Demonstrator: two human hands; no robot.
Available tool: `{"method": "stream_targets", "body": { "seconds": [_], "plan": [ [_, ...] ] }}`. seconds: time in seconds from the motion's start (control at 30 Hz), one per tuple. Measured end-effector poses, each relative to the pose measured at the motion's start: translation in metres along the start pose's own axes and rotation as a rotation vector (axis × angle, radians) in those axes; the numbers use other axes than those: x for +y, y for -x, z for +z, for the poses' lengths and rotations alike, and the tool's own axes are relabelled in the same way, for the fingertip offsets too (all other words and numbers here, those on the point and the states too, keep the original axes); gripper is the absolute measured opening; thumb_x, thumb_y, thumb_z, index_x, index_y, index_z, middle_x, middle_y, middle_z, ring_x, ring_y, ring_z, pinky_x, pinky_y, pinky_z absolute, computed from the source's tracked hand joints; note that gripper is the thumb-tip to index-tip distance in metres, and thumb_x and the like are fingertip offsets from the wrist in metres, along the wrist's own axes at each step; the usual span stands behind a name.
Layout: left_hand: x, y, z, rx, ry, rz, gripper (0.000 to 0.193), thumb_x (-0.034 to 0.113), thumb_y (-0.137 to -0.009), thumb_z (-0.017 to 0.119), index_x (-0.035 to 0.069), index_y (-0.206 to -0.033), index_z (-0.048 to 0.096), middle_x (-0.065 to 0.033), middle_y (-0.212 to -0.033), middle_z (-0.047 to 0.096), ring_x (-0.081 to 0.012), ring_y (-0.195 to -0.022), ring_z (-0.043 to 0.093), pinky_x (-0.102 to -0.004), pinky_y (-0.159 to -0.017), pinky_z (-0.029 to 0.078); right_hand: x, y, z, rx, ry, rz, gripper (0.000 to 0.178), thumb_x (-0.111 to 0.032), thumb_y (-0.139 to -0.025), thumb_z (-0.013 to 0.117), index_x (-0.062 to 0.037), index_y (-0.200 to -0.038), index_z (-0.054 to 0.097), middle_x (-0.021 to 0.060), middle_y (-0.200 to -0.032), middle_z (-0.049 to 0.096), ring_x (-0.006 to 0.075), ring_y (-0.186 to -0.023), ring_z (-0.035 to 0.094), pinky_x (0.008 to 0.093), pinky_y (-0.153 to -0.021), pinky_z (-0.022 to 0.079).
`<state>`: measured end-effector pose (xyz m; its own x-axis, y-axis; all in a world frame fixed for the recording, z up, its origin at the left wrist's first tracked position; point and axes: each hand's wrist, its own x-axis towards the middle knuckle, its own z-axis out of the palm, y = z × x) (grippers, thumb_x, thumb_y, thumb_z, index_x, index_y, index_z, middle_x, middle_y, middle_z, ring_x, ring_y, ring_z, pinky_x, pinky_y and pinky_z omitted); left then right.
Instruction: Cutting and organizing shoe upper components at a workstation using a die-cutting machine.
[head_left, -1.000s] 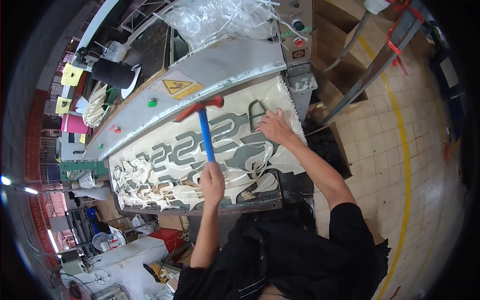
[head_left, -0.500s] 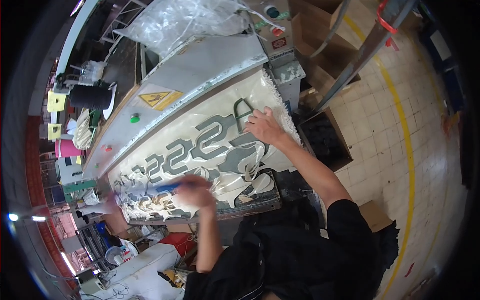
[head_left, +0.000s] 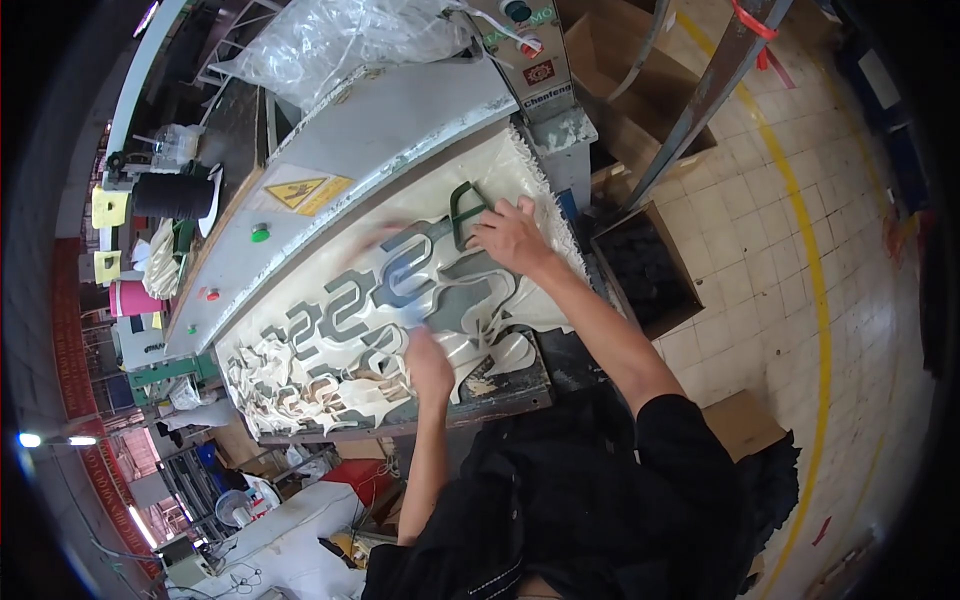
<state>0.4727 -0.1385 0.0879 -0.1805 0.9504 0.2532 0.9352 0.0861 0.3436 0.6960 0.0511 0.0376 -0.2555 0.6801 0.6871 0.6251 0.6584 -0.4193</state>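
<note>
A cream sheet (head_left: 500, 165) covers the machine bed, with grey S-shaped openings where pieces are cut out and curled offcuts along its near edge. My right hand (head_left: 512, 235) is closed around the near side of a green metal cutting die (head_left: 457, 212) standing on the sheet's right part. My left hand (head_left: 430, 366) grips a blue-handled tool (head_left: 404, 285), raised over the middle of the sheet. Motion smears this tool, and its far end is too blurred to make out.
A grey machine beam (head_left: 400, 130) with a warning sign runs behind the sheet. Clear plastic bags (head_left: 345, 45) lie on top. At the right stand a cardboard box of dark pieces (head_left: 650, 270) and a slanted metal post (head_left: 690, 110). A black thread cone (head_left: 178, 195) sits at left.
The blue-handled tool has swung from pointing left to pointing away over the sheet, with my left hand moving slightly right. My right hand stays on the cutting die. The view has shifted a little.
</note>
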Motion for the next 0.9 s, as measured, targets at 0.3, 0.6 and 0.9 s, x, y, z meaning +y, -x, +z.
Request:
{"method": "stream_targets", "body": {
  "seconds": [0.3,0.6,0.9],
  "plan": [
    [0.031,-0.017,-0.139,-0.064,0.506,-0.408,0.044,0.037,-0.115,0.047,0.004,-0.088,0.060,0.0002,-0.060,0.049,-0.0123,-0.051,0.048,-0.0335,-0.049,0.037,-0.012,0.024,-0.018,-0.305,-0.130,0.047,0.023,-0.038,-0.083,0.082,-0.0157,-0.088,0.079,0.0001,-0.102,0.063,0.0237,-0.111,0.056,0.0500,-0.100,0.036],
    [-0.025,-0.270,-0.263,0.369,-0.364,0.045,0.035,0.034,-0.101,0.068,0.007,-0.121,0.076,-0.0279,-0.094,0.074,-0.0487,-0.091,0.072,-0.0534,-0.079,0.056,-0.083,-0.004,0.010,-0.192,0.007,0.506,0.058,-0.031,-0.073,0.087,-0.0064,-0.122,0.068,0.0242,-0.139,0.055,0.0443,-0.132,0.049,0.0531,-0.112,0.041],
    [0.044,-0.179,-0.070,-0.043,0.052,0.272,0.043,0.006,-0.087,0.076,0.006,-0.129,0.067,-0.0194,-0.124,0.068,-0.0419,-0.115,0.065,-0.0501,-0.100,0.050,-0.033,-0.008,-0.011,-0.098,-0.400,0.795,0.049,-0.031,-0.070,0.089,-0.0110,-0.110,0.070,0.0147,-0.108,0.074,0.0384,-0.103,0.071,0.0449,-0.093,0.056]
  ]
}}
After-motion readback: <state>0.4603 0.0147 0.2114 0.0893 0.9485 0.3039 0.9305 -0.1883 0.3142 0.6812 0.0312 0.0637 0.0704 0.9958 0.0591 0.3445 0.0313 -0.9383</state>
